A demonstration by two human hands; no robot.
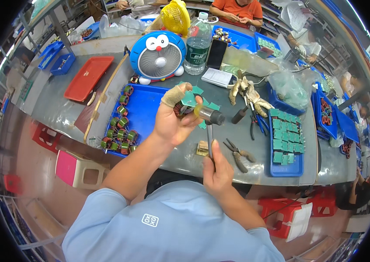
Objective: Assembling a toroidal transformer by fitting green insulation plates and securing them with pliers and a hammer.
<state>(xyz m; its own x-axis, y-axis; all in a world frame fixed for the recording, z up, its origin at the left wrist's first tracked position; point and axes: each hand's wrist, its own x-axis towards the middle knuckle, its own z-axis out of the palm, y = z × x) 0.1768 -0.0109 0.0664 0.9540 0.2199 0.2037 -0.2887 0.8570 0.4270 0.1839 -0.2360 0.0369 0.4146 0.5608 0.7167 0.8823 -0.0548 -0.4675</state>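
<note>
Item one: a coil (179,109), wire-wound and dark reddish, in my left hand (170,125), above the bench (180,158); a green board (188,99) shows at the same fingertips, whether joined to the coil I cannot tell. Handling, by my judgement: coil small, firm and fairly dense for its size, best taken by its outer rim; board light, stiff and liable to crack, best taken by its edges. Item two: a hammer (210,115), its head pale at one end and black at the other; likely head-heavy and smooth in the shaft, best gripped low on the handle. Left hand: fingers curled around the coil, a tan wrap (175,95) on one finger, forearm slanting up and inward from the left. Right hand (218,173): closed around the lower handle, thumb upward along it, forearm rising from the lower right; the hammer stands nearly upright, its head just beside the left fingertips, contact unclear. Nearby: a metal block (202,148) and pliers (238,156) on the bench; further coils (121,126) in the blue tray (148,100) to my left.
</note>
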